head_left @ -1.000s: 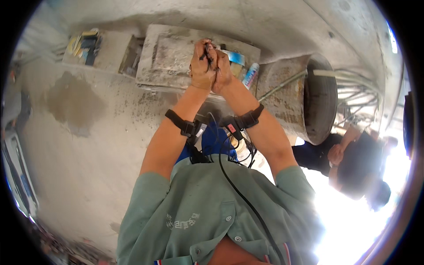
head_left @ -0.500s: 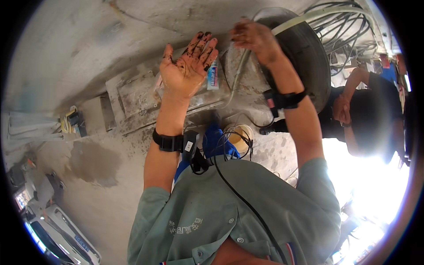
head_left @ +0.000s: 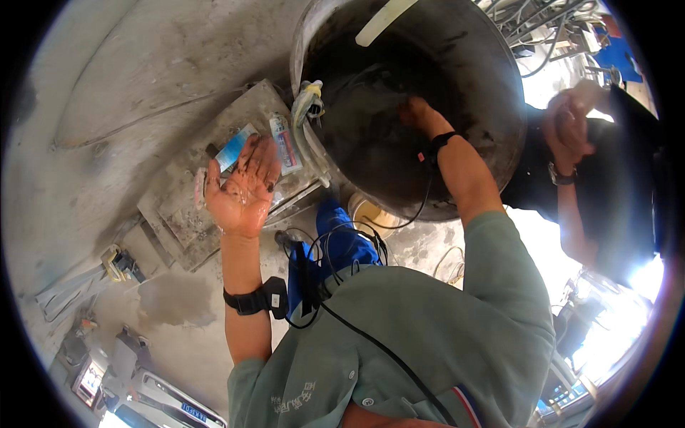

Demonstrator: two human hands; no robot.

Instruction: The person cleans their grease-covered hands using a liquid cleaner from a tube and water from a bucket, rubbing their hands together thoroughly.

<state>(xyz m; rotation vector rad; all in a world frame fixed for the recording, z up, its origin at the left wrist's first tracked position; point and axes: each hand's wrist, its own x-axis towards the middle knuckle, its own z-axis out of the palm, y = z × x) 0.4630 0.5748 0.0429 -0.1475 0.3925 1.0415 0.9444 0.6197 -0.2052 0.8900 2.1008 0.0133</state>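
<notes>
Drum (head_left: 486, 85), right hand (head_left: 417, 113) now inside

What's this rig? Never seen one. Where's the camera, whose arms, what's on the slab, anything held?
No robot here: these are a person's own bare hands. The view comes from a fisheye camera worn on the head, looking down, so straight edges bend near the rim. Each forearm wears a black strap. The left hand is palm up, open, smeared with something dark, and holds nothing. The right hand reaches into a big round tub; its fingers are too dark to tell whether they hold anything. On the grey slab lie a blue-and-white packet and a white tube with coloured print. The hands at far right belong to another person.
</notes>
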